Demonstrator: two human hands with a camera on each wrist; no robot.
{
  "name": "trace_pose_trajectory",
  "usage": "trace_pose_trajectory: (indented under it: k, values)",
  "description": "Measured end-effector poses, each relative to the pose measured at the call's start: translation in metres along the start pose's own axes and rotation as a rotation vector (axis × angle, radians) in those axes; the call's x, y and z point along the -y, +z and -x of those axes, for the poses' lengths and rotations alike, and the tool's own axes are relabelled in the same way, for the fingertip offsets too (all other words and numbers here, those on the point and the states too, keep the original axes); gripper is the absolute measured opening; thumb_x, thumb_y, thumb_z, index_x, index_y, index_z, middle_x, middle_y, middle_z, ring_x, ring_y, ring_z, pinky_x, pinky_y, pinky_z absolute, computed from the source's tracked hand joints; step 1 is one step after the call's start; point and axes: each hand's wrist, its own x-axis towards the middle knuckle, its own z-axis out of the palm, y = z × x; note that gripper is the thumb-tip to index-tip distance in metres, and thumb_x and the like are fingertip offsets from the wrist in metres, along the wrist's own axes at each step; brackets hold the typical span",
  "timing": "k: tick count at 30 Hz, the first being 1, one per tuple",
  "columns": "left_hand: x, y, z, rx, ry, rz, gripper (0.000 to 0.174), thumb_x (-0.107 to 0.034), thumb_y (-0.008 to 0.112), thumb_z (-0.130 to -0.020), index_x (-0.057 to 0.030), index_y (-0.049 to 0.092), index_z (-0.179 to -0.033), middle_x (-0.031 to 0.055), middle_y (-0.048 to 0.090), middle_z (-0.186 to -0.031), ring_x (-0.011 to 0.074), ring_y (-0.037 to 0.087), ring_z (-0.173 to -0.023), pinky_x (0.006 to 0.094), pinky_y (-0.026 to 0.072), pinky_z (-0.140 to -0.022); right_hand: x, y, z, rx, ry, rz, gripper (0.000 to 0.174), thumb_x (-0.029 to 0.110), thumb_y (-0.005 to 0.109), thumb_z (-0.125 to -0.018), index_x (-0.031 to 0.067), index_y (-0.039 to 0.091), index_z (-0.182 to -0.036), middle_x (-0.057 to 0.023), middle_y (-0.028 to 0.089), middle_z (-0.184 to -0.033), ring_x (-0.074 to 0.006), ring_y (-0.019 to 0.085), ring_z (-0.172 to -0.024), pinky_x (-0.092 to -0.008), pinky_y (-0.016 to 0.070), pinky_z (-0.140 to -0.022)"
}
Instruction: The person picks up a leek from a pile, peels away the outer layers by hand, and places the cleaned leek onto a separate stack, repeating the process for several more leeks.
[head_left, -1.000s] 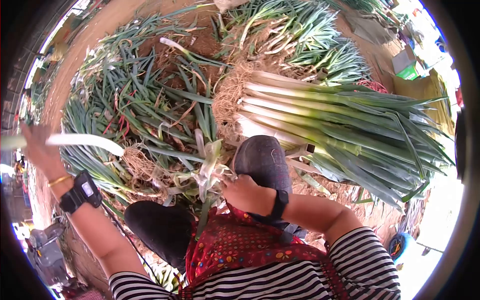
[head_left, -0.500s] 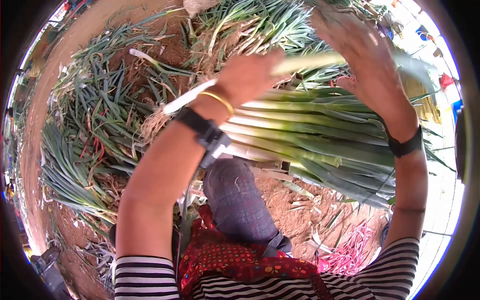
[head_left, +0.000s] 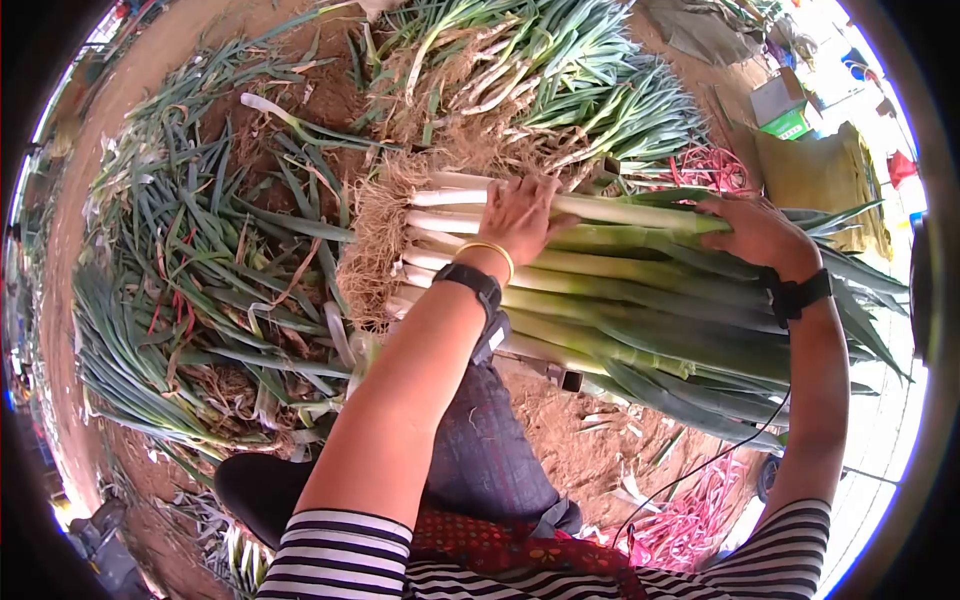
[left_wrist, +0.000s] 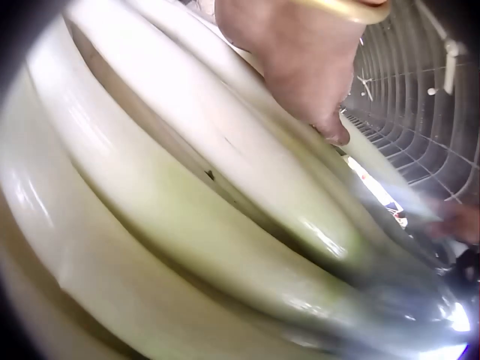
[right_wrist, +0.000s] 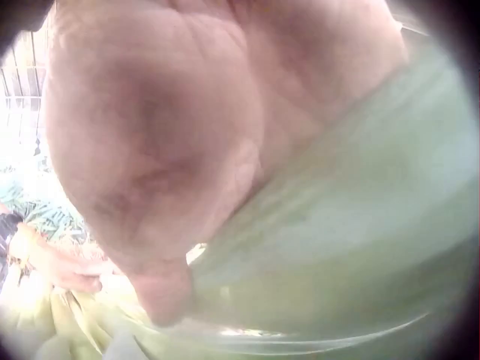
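A row of large leeks [head_left: 590, 285] lies side by side in front of me, roots [head_left: 375, 240] to the left and green leaves to the right. My left hand [head_left: 518, 220] grips a leek [head_left: 630, 212] by its white shank along the far side of the row. Farther right, my right hand [head_left: 762, 238] holds the same leek where it turns green. In the left wrist view the left thumb [left_wrist: 330, 129] reaches down beside pale shanks. The right wrist view shows the right palm [right_wrist: 157, 127] against a broad green leaf [right_wrist: 352, 202].
Heaped thinner leeks [head_left: 200, 270] cover the ground on the left, with more [head_left: 590, 80] beyond the row. Red ties [head_left: 690, 510] lie at the lower right, others [head_left: 710, 170] past the row. A yellow sack [head_left: 825, 185] and a carton [head_left: 780, 105] stand at far right.
The left hand has carried a leek from the far left over to the row and lowered it there. The right hand has left the peeled leaves by the knee and come onto the leek's green end.
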Motion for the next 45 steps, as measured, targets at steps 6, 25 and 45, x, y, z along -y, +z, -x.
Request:
trace_pose_trajectory:
  k: [6,25,45]
  values:
    - [0.036,-0.002,0.007,0.274,-0.116,-0.124,0.050,-0.046,0.043,-0.088,-0.0134,0.042,-0.126,0.0147,0.045,-0.123,0.0270,0.040,-0.117,0.0458,0.0279,-0.098,0.006,0.024,-0.008,0.030,0.010,0.115,0.044,0.036,0.055,-0.084,0.0109,0.052,-0.119,-0.0114,0.049,-0.109,-0.0281,0.047,-0.106,-0.0413,0.0370,-0.090]
    - [0.034,-0.004,0.019,0.280,-0.117,-0.135,0.060,-0.056,0.039,-0.086,-0.0049,0.050,-0.115,0.0160,0.049,-0.115,0.0324,0.039,-0.115,0.0447,0.0312,-0.097,0.003,0.076,-0.005,-0.150,-0.089,0.348,0.037,0.028,0.054,-0.084,0.0164,0.051,-0.120,-0.0128,0.049,-0.109,-0.0302,0.048,-0.104,-0.0411,0.0383,-0.087]
    - [0.105,-0.226,0.333,-0.229,-0.662,0.045,0.050,-0.036,0.062,-0.078,-0.0109,0.051,-0.119,0.0143,0.051,-0.119,0.0299,0.046,-0.112,0.0414,0.0303,-0.099,0.236,0.002,0.005,-0.315,-0.670,0.200,0.046,0.020,0.066,-0.069,0.0072,0.056,-0.112,-0.0147,0.060,-0.081,-0.0318,0.057,-0.082,-0.0443,0.0404,-0.077]
